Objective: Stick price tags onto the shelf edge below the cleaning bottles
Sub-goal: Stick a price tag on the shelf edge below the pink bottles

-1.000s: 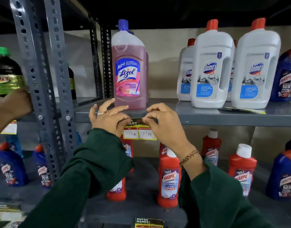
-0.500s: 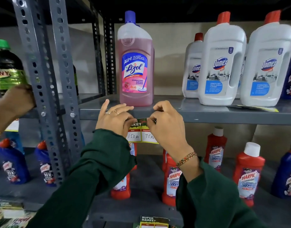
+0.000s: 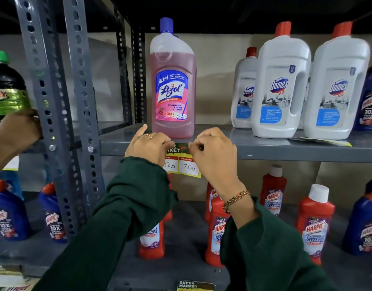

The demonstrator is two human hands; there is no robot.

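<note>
A yellow price tag (image 3: 184, 162) with a dark "super market" header hangs against the front edge of the grey metal shelf (image 3: 286, 153), right below the pink Lizol bottle (image 3: 173, 85). My left hand (image 3: 148, 148) pinches the tag's top left corner against the edge. My right hand (image 3: 213, 152) pinches the top right corner. Both hands cover the tag's sides; handwritten prices show in its two white boxes.
White Domex bottles (image 3: 281, 87) stand to the right, with a loose tag (image 3: 321, 141) lying flat in front of them. Red Harpic bottles (image 3: 315, 223) fill the lower shelf. Another person's hand (image 3: 17, 131) grips a dark bottle (image 3: 6, 87) left of the slotted upright (image 3: 55, 101). Another tag (image 3: 194, 286) sits at the bottom edge.
My view has moved closer to the shelf. Both hands stay on the tag's top corners, pressed to the shelf edge, with my right hand's fingers curled tighter.
</note>
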